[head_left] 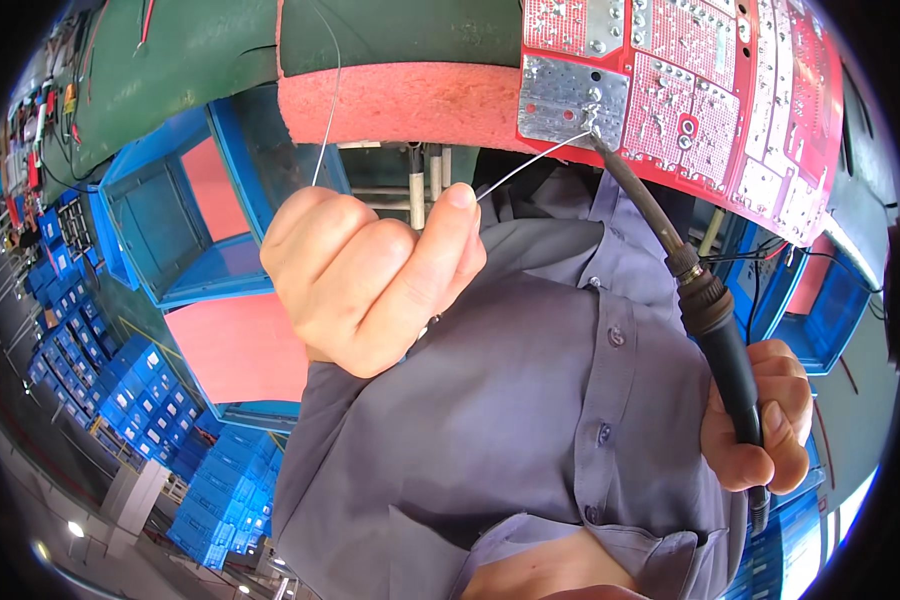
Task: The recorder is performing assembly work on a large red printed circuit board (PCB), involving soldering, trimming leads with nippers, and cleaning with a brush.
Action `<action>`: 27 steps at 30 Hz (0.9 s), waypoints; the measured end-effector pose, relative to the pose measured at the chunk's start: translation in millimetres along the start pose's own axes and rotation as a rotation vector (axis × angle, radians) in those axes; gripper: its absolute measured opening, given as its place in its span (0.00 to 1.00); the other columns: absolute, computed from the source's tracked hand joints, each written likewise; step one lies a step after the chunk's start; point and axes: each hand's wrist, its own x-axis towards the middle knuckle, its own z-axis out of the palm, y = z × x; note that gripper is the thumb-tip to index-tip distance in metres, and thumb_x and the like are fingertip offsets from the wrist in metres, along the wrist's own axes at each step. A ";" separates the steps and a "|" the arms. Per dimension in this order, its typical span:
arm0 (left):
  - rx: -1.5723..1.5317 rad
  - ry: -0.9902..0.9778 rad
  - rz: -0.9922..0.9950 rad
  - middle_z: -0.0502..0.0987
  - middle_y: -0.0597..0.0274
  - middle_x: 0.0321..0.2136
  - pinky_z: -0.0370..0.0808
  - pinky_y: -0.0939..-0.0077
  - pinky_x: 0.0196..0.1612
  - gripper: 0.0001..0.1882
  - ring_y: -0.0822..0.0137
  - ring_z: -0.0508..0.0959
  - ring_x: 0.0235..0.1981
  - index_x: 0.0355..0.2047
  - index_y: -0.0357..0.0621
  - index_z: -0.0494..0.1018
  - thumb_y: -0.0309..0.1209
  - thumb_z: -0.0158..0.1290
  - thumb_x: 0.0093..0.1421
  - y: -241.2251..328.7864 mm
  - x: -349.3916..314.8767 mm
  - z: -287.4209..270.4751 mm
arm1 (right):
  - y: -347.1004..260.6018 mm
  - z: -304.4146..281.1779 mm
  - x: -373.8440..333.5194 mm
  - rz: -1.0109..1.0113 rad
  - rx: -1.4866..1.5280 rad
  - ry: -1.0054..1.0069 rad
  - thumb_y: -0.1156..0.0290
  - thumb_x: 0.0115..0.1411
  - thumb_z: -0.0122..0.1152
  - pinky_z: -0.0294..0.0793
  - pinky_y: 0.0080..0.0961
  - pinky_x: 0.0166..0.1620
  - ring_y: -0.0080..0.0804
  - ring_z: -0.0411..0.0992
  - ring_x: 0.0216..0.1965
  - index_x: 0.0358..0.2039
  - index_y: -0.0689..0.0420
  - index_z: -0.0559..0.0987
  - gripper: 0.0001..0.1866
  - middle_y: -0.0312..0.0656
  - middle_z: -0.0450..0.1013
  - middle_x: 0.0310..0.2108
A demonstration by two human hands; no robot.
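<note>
My left hand point(365, 275) is closed, with a thin silvery solder wire point(535, 163) pinched between thumb and forefinger. One end of the wire slants up to a joint on a red circuit board point(675, 115); the rest rises from behind the fist in a loose curve. On the right, my right hand point(775, 425) is wrapped around the dark handle of a soldering iron point(725, 350). Its tip meets the wire's end at a shiny blob on a grey metal patch point(555, 95) at the board's near left corner. The board lies solder side up, covered in bright joints.
Pink foam point(400, 100) lies along the near edge of a green work surface point(180, 65), left of the board. An open blue crate point(165, 195) stands at left, another blue crate point(835, 300) at right. Stacked blue bins point(225, 490) fill the lower left. Cables run beside the iron.
</note>
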 end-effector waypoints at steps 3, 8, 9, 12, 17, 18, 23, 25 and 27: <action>0.005 0.144 0.010 0.52 0.73 0.10 0.47 0.82 0.13 0.17 0.75 0.53 0.10 0.26 0.39 0.76 0.19 0.52 0.30 -3.7 -1.2 11.3 | -1.4 1.8 0.6 0.003 -0.007 0.008 0.50 0.60 0.39 0.59 0.19 0.11 0.24 0.55 0.09 0.32 0.56 0.62 0.20 0.39 0.59 0.13; 0.001 0.110 0.021 0.52 0.73 0.09 0.47 0.82 0.12 0.17 0.75 0.52 0.10 0.26 0.40 0.76 0.19 0.52 0.30 -4.2 2.1 9.8 | 0.4 2.7 -0.4 0.003 -0.007 0.038 0.49 0.60 0.38 0.60 0.18 0.10 0.23 0.55 0.09 0.32 0.56 0.61 0.20 0.39 0.59 0.14; 0.006 0.128 0.011 0.51 0.73 0.09 0.47 0.82 0.12 0.17 0.75 0.52 0.10 0.26 0.40 0.76 0.19 0.51 0.30 -3.7 1.9 10.9 | 1.0 2.9 -0.4 -0.001 -0.003 0.040 0.48 0.60 0.37 0.60 0.18 0.10 0.23 0.55 0.09 0.32 0.56 0.61 0.21 0.39 0.59 0.14; 0.015 0.139 0.016 0.52 0.73 0.09 0.46 0.82 0.12 0.17 0.75 0.52 0.10 0.26 0.41 0.76 0.19 0.51 0.30 -1.3 2.9 12.8 | 2.9 0.0 -1.7 -0.004 0.005 0.044 0.48 0.60 0.37 0.60 0.18 0.10 0.23 0.56 0.09 0.31 0.56 0.61 0.21 0.39 0.58 0.13; 0.015 0.142 0.020 0.52 0.73 0.09 0.46 0.82 0.12 0.16 0.75 0.52 0.10 0.25 0.41 0.76 0.19 0.51 0.30 2.4 7.0 14.0 | 0.2 -4.0 4.9 0.017 0.007 -0.031 0.58 0.62 0.37 0.56 0.18 0.13 0.23 0.56 0.10 0.35 0.55 0.62 0.13 0.39 0.56 0.13; 0.015 0.142 0.019 0.52 0.73 0.09 0.46 0.82 0.12 0.16 0.75 0.52 0.10 0.25 0.41 0.76 0.19 0.51 0.30 2.3 7.1 13.5 | 0.3 -4.2 5.1 0.015 0.002 -0.027 0.58 0.62 0.36 0.56 0.18 0.13 0.23 0.56 0.10 0.35 0.55 0.62 0.13 0.39 0.56 0.13; 0.021 0.149 0.007 0.52 0.73 0.09 0.46 0.82 0.12 0.15 0.75 0.52 0.10 0.25 0.41 0.76 0.19 0.52 0.31 3.0 7.6 14.6 | 4.7 -7.5 -2.7 0.001 0.026 0.025 0.48 0.60 0.37 0.60 0.18 0.11 0.23 0.56 0.09 0.31 0.56 0.61 0.21 0.39 0.59 0.14; 0.021 0.158 0.003 0.52 0.73 0.09 0.46 0.82 0.12 0.15 0.75 0.52 0.10 0.24 0.41 0.76 0.19 0.52 0.31 3.2 7.3 14.8 | 4.1 -5.9 -2.7 0.001 0.018 0.068 0.48 0.60 0.37 0.60 0.18 0.10 0.23 0.56 0.09 0.31 0.56 0.61 0.21 0.39 0.59 0.14; 0.021 0.169 0.000 0.52 0.73 0.09 0.46 0.82 0.12 0.15 0.75 0.52 0.09 0.24 0.41 0.76 0.19 0.52 0.31 2.6 6.4 15.0 | 3.8 -6.1 -2.6 0.000 0.021 0.053 0.48 0.60 0.37 0.60 0.18 0.10 0.24 0.56 0.09 0.31 0.56 0.62 0.21 0.39 0.59 0.14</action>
